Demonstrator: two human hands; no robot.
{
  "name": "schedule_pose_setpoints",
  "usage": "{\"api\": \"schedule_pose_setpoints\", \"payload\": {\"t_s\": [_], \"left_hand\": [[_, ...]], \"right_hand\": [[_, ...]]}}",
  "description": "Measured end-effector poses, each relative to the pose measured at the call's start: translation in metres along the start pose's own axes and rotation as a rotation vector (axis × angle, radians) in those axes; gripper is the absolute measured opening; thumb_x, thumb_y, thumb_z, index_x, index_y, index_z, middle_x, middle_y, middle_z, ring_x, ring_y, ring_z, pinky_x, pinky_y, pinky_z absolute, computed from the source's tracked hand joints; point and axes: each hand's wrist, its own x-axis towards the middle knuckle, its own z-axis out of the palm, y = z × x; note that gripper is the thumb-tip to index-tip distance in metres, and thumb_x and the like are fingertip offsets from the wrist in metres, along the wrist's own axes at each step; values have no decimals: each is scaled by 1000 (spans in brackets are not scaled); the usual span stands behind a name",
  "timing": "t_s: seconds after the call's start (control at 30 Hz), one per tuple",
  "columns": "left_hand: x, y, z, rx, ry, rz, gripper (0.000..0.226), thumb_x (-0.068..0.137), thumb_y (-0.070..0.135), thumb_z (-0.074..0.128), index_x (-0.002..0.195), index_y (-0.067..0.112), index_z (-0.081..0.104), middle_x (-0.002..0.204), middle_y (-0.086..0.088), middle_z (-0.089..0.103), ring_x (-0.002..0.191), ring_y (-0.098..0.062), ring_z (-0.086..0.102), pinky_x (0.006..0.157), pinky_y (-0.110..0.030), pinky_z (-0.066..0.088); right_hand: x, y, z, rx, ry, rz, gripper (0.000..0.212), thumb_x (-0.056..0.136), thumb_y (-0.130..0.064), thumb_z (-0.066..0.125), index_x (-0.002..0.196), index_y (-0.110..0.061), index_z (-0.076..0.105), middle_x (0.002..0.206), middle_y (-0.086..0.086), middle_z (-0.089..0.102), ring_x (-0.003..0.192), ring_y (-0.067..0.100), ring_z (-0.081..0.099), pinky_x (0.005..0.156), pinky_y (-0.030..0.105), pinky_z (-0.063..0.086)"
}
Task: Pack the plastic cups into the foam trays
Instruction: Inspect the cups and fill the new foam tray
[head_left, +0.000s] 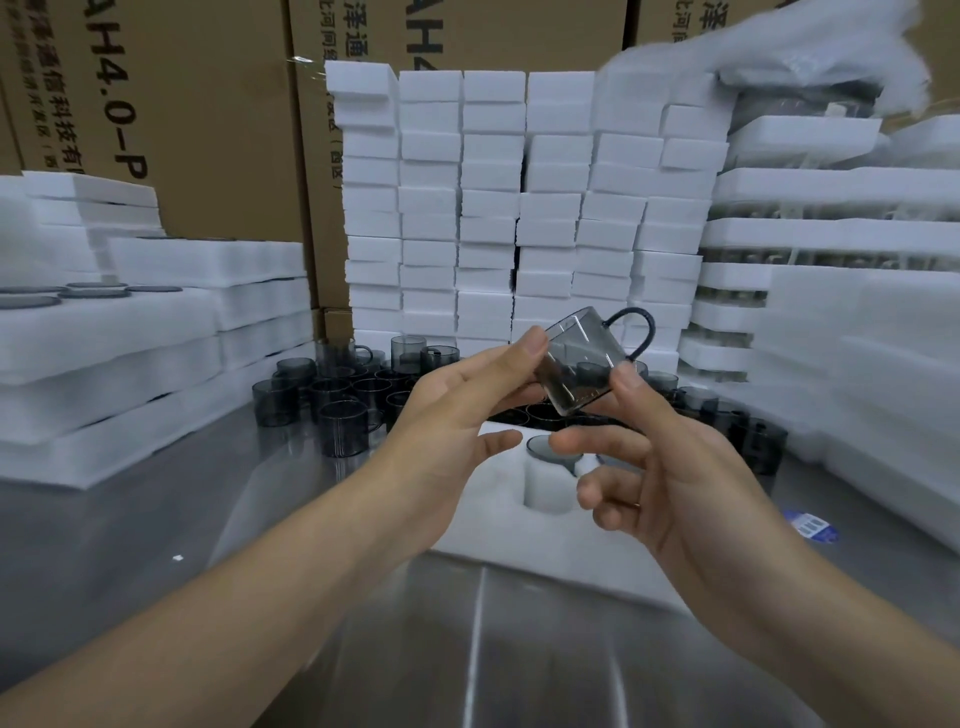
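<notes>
A tilted grey cup is pinched between the fingers of the left hand and the right hand, above the foam tray, in which a second cup is seated, on the bench.

A single wide-angle head-worn camera looks forward and down, close above the person's left hand and right hand, past a foam tray on the steel table toward nearby stacked foam blocks and cardboard boxes.
</notes>
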Motion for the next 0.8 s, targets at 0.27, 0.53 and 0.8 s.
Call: {"api": "schedule_pose_setpoints", "payload": {"t_s": [0.27,0.53,0.8], "left_hand": [[-1,-1,1,27,12,11,53,87,77,67,119,36,81,128,11,77,125,-2,66,95,-38,41],[-2,-1,4,43,37,8,49,88,75,69,114,35,82,125,11,78,122,-3,68,94,-39,42],[-1,4,2,25,0,28,51,90,72,64,123,38,79,131,12,75,126,-6,65,96,-40,43]], "right_hand": [[1,2,0,16,-33,26,54,86,-63,76,121,-22,74,113,9,81,85,30,80,50,26,55],[1,5,-5,4,-4,-43,51,77,-42,84,121,-18,74,115,7,79,92,21,76,59,26,56],[4,-1,-5,69,-34,70,75,79,-69,70,121,-7,73,111,10,81,73,13,73,55,24,56]]}}
